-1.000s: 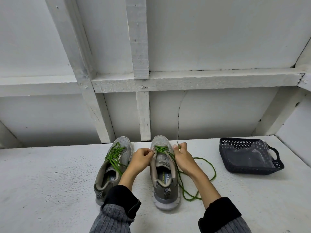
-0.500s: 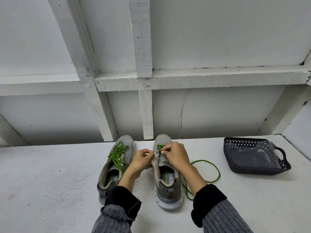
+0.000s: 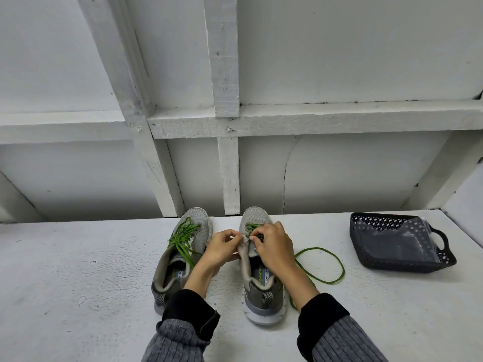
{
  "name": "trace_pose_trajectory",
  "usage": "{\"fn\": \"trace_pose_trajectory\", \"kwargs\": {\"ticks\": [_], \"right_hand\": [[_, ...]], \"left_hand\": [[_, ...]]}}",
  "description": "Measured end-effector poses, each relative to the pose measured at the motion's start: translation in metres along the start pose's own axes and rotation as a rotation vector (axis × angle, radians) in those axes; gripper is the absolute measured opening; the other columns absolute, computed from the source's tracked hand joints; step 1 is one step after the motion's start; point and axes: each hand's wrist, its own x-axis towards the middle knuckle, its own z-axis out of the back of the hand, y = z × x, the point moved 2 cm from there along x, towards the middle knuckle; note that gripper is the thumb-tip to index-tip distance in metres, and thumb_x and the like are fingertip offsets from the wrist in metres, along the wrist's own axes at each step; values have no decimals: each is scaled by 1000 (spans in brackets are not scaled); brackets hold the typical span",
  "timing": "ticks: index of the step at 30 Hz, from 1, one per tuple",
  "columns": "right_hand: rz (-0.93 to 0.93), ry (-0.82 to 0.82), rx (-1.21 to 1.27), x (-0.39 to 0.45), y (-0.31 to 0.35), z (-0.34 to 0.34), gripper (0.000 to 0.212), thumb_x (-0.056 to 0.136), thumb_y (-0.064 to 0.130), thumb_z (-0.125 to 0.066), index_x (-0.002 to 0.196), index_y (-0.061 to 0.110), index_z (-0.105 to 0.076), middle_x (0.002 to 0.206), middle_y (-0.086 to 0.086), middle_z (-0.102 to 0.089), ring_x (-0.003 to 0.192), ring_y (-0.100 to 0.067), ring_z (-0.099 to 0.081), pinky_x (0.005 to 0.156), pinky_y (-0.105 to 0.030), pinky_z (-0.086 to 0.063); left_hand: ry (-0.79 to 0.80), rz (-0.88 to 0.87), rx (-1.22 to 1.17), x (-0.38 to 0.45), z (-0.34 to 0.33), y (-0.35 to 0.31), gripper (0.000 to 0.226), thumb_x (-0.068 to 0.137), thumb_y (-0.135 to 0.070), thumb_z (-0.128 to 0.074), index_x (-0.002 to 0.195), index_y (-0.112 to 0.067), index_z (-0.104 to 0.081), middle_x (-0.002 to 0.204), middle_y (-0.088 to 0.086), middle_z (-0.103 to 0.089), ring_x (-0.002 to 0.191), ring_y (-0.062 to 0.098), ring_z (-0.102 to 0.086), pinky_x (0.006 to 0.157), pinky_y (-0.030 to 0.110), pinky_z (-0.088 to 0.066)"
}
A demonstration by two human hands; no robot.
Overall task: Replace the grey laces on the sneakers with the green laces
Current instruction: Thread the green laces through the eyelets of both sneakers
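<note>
Both hands work at the toe end of the right sneaker [image 3: 261,273]: the left hand [image 3: 222,248] pinches its left eyelet flap, the right hand [image 3: 274,248], fingers curled, pinches the green lace [image 3: 324,262], whose slack loops on the tabletop [image 3: 78,270] to the right. That loose loop could snag or twist as it feeds, or the tip could miss the eyelet, I judge. The left sneaker [image 3: 183,257] is already laced green.

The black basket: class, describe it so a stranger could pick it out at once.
On the white table, look right of the two grey sneakers and the loose green lace. There sits the black basket: the only dark, perforated container, with a loop handle and a clear plastic bag inside.
</note>
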Motion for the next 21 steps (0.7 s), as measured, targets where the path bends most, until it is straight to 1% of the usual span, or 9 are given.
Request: {"fn": "trace_pose_trajectory", "kwargs": {"ticks": [2, 5, 9, 11, 14, 15, 18, 20, 21], "right_hand": [[86, -22, -53, 1, 1, -2, 19, 93, 30, -58, 103, 21, -71, 103, 5, -65, 107, -18, -47, 81, -29, -39], [105, -41, -46, 1, 1, -3, 19, 93, 27, -59, 104, 20, -73, 103, 4, -66, 105, -18, -47, 83, -30, -40], [84, -59, -17, 1, 0, -2, 16, 91, 26, -62, 103, 21, -71, 104, 6, -67, 103, -18, -46, 84, -30, -38], [57, -61, -36, 1, -1, -1, 16, 89, 25, -63, 105, 21, -63, 108, 6, -64, 105, -20, -46, 85, -30, -37], [-70, -70, -18, -1, -4, -2, 35, 85, 27, -68, 111, 19, -47, 118, 2, -54, 112, -21, -40, 90, -32, -34], [-128, -77, 0, -2, -5, -2, 41, 83, 29, -70, 113, 19, -44, 121, 1, -51, 115, -22, -38, 91, -34, -33], [-258, -72, 13, -6, -10, -3, 56, 79, 37, -74, 119, 18, -41, 128, -3, -46, 120, -25, -36, 94, -38, -33], [-325, -72, 44, -8, -14, -5, 61, 76, 40, -75, 120, 18, -38, 130, -4, -44, 121, -26, -35, 95, -40, -34], [-356, -79, 65, -9, -15, -5, 63, 75, 42, -76, 119, 18, -38, 130, -5, -43, 122, -27, -34, 95, -41, -34]], "left_hand": [[5, -6, 21, -2, -2, -5, 19, 101, -11, -47, 87, -10, -60, 77, 4, -59, 57, 4, -60, 53, 19, -52], [14, -5, 38, -3, -2, -9, 25, 104, -16, -38, 93, -9, -60, 79, 2, -64, 60, 6, -64, 53, 18, -51], [16, -52, 64, -1, -5, -8, 15, 101, -14, -48, 92, -8, -58, 78, 5, -62, 56, 5, -62, 50, 18, -49], [1, -103, 137, 4, -6, -6, 13, 99, -14, -53, 87, -12, -58, 78, 6, -60, 60, 10, -61, 54, 26, -51], [-79, -164, 308, 14, -5, 1, 14, 97, -24, -54, 83, -22, -55, 84, 1, -63, 79, 24, -63, 78, 50, -56], [-125, -178, 292, 16, -6, 1, 14, 98, -26, -51, 85, -21, -53, 89, 2, -64, 84, 27, -65, 81, 50, -55], [-314, -164, -46, 8, -6, -20, 16, 106, -18, -33, 97, -10, -43, 96, 10, -63, 78, 19, -64, 67, 29, -52], [-428, -182, -319, 1, 3, -35, 16, 107, -18, -26, 106, -6, -37, 87, 9, -58, 70, 17, -58, 65, 30, -53], [-474, -221, -315, -3, 10, -41, 17, 107, -19, -25, 108, -7, -36, 83, 6, -53, 68, 17, -54, 65, 32, -53]]}}
